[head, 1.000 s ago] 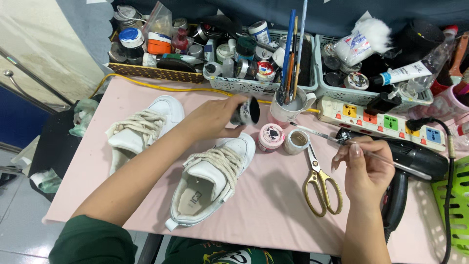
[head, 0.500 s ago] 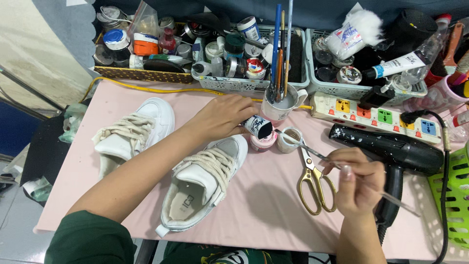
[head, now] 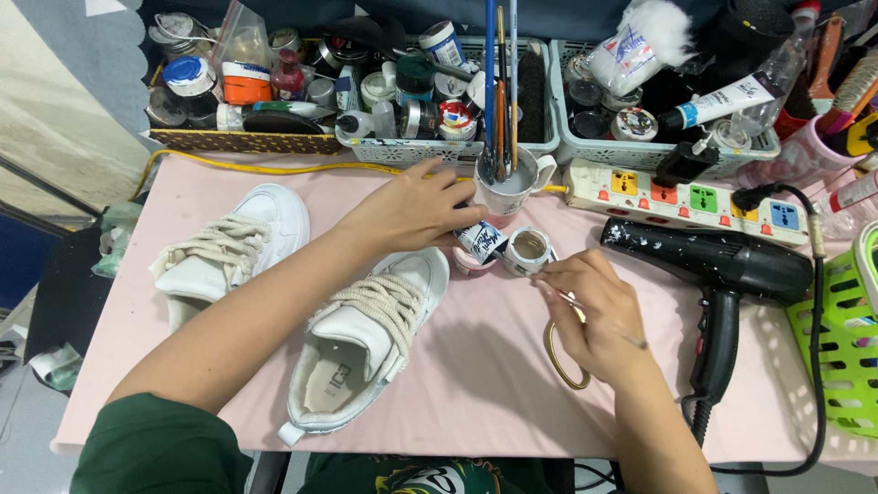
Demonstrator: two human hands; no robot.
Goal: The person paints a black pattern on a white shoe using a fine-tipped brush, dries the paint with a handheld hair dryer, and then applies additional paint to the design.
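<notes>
I see left hand (head: pixel 409 212) gripping small black-labelled paint bottle (head: pixel 481 241); right hand (head: pixel 593 311) pinching thin brush (head: pixel 599 322) near open white jar (head: pixel 529 248), pink worktop (head: pixel 476 384).

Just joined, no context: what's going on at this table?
A person sits at a pink table with two white sneakers. The left hand tilts a small paint bottle over a small open pot. The right hand holds a thin brush, its tip at that pot, and covers part of the scissors. The nearer sneaker lies beside the left forearm; a black hair dryer rests to the right.
</notes>
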